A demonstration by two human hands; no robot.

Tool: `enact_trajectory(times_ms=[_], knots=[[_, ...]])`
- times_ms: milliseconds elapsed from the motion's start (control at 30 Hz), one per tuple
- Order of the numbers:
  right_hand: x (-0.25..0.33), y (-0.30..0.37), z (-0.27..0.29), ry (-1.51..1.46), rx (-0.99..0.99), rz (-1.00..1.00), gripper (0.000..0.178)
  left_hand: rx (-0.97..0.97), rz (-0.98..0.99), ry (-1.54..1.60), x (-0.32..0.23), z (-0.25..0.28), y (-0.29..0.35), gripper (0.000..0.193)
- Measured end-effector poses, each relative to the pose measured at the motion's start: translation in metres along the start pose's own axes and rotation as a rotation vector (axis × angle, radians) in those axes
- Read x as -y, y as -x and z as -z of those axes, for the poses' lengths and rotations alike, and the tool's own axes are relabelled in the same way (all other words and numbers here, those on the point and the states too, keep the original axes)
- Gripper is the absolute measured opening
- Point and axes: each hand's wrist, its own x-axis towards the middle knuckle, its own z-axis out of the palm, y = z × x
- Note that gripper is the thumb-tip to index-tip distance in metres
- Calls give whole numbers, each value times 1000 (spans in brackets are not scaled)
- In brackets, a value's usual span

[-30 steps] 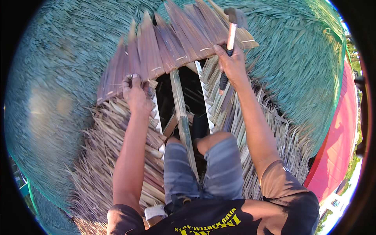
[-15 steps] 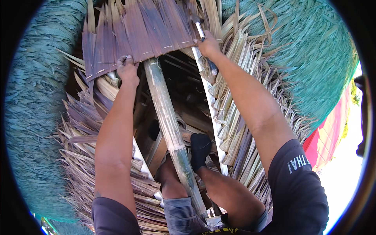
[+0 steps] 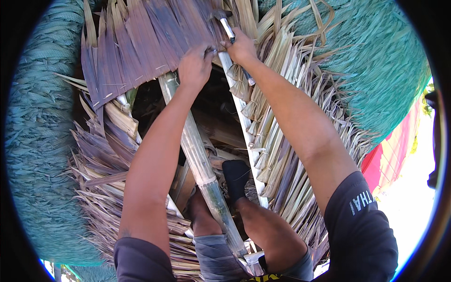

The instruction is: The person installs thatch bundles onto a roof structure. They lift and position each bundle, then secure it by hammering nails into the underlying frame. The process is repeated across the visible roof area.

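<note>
Fingers of the right hand [image 3: 240,46] are clamped around the handle of a hammer [image 3: 227,28], its dark head pointing up and away from the person, the lower end of the handle showing below the wrist. The left hand [image 3: 195,68] is just beside the right one, at the right end of a purplish-brown leaf panel [image 3: 136,51]. Its fingers are bent and drawn in, but blur hides them, and I cannot tell whether they grip anything.

The panel lies across the top of a dark opening, covering the upper end of a bamboo pole [image 3: 197,157]; a row of pale stitches runs along its lower edge, and its lower left corner reaches over the left thatch [image 3: 101,157]. The pole slants down through the opening between the person's legs. A white strip [image 3: 244,124] borders the opening on the right, its upper end close under both hands, with folded ends of the right thatch [image 3: 286,127] lined up against it.

Inside the opening is a foot in a dark sock [image 3: 236,178]. Green netting [image 3: 366,70] covers the leafy slope at the right, and beyond it shows a red sheet [image 3: 390,150].
</note>
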Motion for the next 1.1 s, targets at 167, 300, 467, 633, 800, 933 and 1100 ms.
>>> enact_trajectory(times_ms=[167,300,467,633,800,933,1100], knots=[[-10,29,26,-218,91,-16,36,-10,74,-97,10,-39,-22,16],[-7,104,58,-142,125,-127,32,-15,90,-109,9,-42,-17,16],[24,140,96,-219,140,-3,28,74,145,-150,5,-40,-21,16],[20,128,83,-74,238,4,22,22,102,-222,6,-44,-18,18],[6,126,63,-111,180,64,23,46,117,-271,6,-45,-15,18],[23,117,75,-46,241,-39,22,39,88,-230,5,-41,-16,16],[40,141,100,-166,80,108,25,31,75,-205,9,-39,-16,19]])
